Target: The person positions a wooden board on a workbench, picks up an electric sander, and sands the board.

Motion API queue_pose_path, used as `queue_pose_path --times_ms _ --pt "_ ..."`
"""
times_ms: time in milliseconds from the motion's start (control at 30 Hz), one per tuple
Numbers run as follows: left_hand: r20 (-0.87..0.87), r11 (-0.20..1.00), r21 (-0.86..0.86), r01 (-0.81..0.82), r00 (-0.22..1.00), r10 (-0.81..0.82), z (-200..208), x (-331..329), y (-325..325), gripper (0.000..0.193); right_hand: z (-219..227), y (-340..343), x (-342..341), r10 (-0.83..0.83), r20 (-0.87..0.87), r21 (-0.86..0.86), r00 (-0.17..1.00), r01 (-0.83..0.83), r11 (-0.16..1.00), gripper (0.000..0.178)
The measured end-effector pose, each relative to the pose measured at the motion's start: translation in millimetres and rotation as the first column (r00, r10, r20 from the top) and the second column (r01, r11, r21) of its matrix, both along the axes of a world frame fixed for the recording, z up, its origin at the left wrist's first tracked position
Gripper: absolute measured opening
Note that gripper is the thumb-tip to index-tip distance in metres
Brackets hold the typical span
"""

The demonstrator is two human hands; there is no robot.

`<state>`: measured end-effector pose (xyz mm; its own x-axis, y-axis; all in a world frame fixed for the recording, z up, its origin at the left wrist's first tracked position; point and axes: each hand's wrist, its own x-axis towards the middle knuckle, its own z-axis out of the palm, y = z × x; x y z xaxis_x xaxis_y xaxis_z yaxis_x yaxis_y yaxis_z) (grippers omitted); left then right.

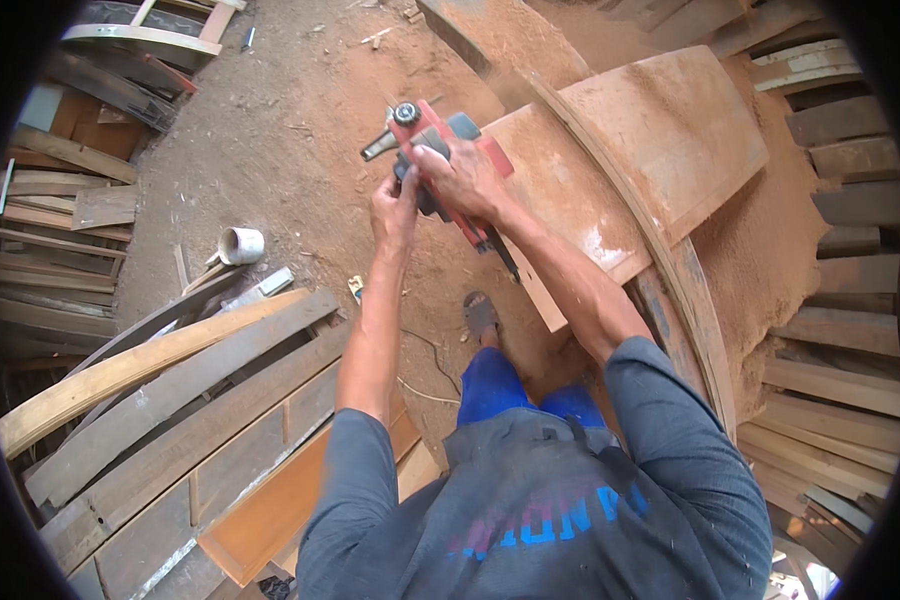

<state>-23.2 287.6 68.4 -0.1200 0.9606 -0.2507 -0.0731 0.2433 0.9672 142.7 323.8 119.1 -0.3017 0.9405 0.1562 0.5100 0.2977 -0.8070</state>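
A red and black electric planer [432, 126] is held in the air in front of me, just left of a large wooden panel. It is tilted, with its round black knob at the far end and a grey spout sticking out to the left. My right hand [462, 182] is closed over its body. My left hand [395, 212] grips its near left side, the fingers partly hidden by the tool. From the planer's near end a black cord [503, 254] hangs down. The dusty panel [660, 130] lies to the right, with a long narrow wooden strip [610, 150] across it.
Sawdust [760, 260] is heaped right of the panel. Stacked boards [850, 275] line the right side, and more boards [60, 240] the left. Near left are long planks [200, 390] and a white bucket [241, 246]. A thin cable [435, 350] trails over the floor by my foot.
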Motion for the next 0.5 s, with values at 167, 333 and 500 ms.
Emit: queue_pose_path --times_ms 167,333,500 --pt "-0.026 0.995 0.096 -0.036 0.999 0.038 14 15 -25 0.040 34 -32 12 -0.072 -0.138 -0.232 0.988 0.039 0.972 0.057" --pt "-0.100 0.997 -0.067 0.038 0.994 -0.044 32 54 -115 0.043 38 -121 55 -0.131 -0.090 -0.450 0.987 0.077 0.890 0.049" --pt "0.060 0.995 -0.098 0.020 0.998 -0.014 22 110 -236 0.045 38 -245 108 -0.173 -0.140 -0.405 0.975 0.103 0.908 0.050"
